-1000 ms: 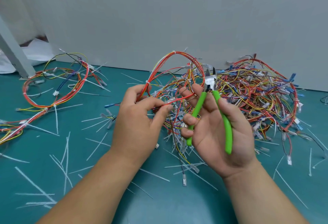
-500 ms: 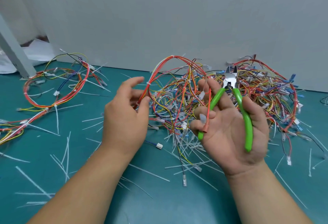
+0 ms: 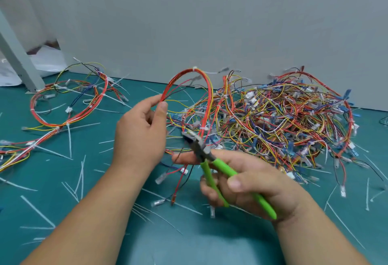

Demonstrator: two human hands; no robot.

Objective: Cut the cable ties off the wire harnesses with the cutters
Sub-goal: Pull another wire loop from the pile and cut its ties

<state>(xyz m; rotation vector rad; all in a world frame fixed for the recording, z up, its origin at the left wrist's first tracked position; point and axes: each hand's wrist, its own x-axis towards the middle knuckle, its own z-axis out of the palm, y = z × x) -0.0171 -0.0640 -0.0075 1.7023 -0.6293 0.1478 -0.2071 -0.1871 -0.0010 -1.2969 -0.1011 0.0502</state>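
My left hand [image 3: 140, 134] pinches a red and yellow wire harness [image 3: 190, 75] that arches up in a loop over the table. A white cable tie [image 3: 195, 68] sits at the top of the loop, and another white tie [image 3: 203, 128] binds the right leg of the loop lower down. My right hand [image 3: 249, 183] grips the green-handled cutters [image 3: 214, 166]. Their metal jaws [image 3: 192, 136] point up and left, just below and left of that lower tie. Whether the jaws touch the harness is unclear.
A big tangled pile of harnesses [image 3: 289, 122] lies to the right against the grey wall [image 3: 210, 23]. Another looped harness [image 3: 69, 105] lies at the left. Several cut white ties [image 3: 80, 172] are scattered on the teal table. A grey post [image 3: 14, 54] stands at the far left.
My right hand has dropped and turned, bringing the cutters from upright beside the pile down to the loop's right leg. My left hand has shifted its pinch higher on the loop.
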